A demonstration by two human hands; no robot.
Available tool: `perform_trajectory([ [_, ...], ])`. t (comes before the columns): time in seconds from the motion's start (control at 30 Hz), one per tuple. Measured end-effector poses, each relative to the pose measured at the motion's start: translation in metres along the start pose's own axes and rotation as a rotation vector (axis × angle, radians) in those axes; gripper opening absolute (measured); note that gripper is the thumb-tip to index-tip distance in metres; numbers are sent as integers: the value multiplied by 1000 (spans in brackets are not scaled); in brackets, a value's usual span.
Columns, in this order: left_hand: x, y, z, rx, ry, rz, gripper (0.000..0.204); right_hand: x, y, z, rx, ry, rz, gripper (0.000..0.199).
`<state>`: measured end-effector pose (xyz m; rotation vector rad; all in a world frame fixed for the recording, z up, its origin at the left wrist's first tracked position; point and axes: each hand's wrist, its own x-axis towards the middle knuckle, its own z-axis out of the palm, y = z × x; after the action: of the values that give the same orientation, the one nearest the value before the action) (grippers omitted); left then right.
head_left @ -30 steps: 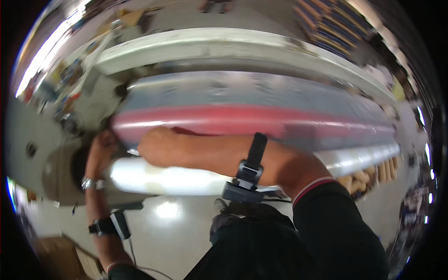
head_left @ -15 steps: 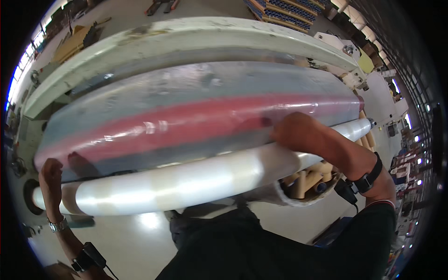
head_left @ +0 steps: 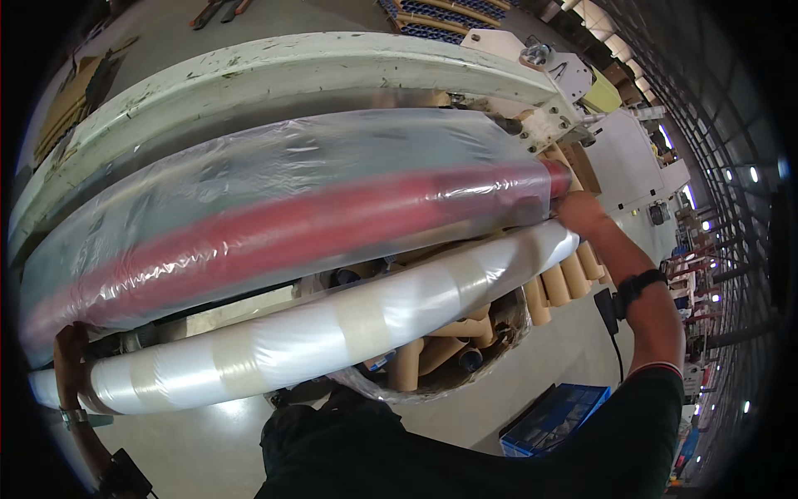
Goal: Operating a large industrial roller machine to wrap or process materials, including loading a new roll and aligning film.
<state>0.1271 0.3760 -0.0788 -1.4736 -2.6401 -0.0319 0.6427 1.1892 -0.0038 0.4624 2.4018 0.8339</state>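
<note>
A wide sheet of clear plastic film [head_left: 274, 154] drapes over a long red roller [head_left: 332, 212]. At the film's lower right corner, beside the roller's end, my right hand [head_left: 582, 214] is closed on the edge. My left hand [head_left: 71, 345], in shadow at the far left, is closed on the same lower edge. Between me and the red roller lies a long roll of whitish film [head_left: 316, 337] with beige bands. My left wrist rests over that roll's left end, and my right hand is just beyond its right end.
A pale machine beam [head_left: 332, 54] spans behind the film. Below the white roll stands a plastic-lined bin [head_left: 391, 395] of cardboard tubes. More tubes [head_left: 557, 283] lie at the right, with a blue crate [head_left: 557, 420] on the floor.
My right hand has moved right, from mid-roll to the film's right corner. My left hand has shifted slightly lower and left in view. The view has turned, showing more of the tube bin.
</note>
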Motion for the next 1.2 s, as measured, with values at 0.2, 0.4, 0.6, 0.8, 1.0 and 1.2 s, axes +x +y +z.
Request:
perform_trajectory([
  [0.2, -17, -6, -25, -193, -203, -290, 21, 4, 70, 21, -10, 115, 432, 10],
  [0.4, 11, 27, -36, -518, -68, -331, 23, 33, -81, -210, 1197, 367, -13, 14],
  [0.6, -20, -4, -28, -561, -143, -248, 19, 153, -328, -430, 1895, 414, -466, 22],
  [0.8, -6, -13, -38, -578, -165, -127, 20, 227, -445, -575, 2170, 358, -468, 20],
  [1.0, -48, -49, -41, -298, -101, -266, 23, 188, -463, -540, 2086, 461, -623, 41],
  [1.2, -164, -113, -4, -31, 802, -782, 42, -4, -422, -399, 1052, 706, -504, 68],
])
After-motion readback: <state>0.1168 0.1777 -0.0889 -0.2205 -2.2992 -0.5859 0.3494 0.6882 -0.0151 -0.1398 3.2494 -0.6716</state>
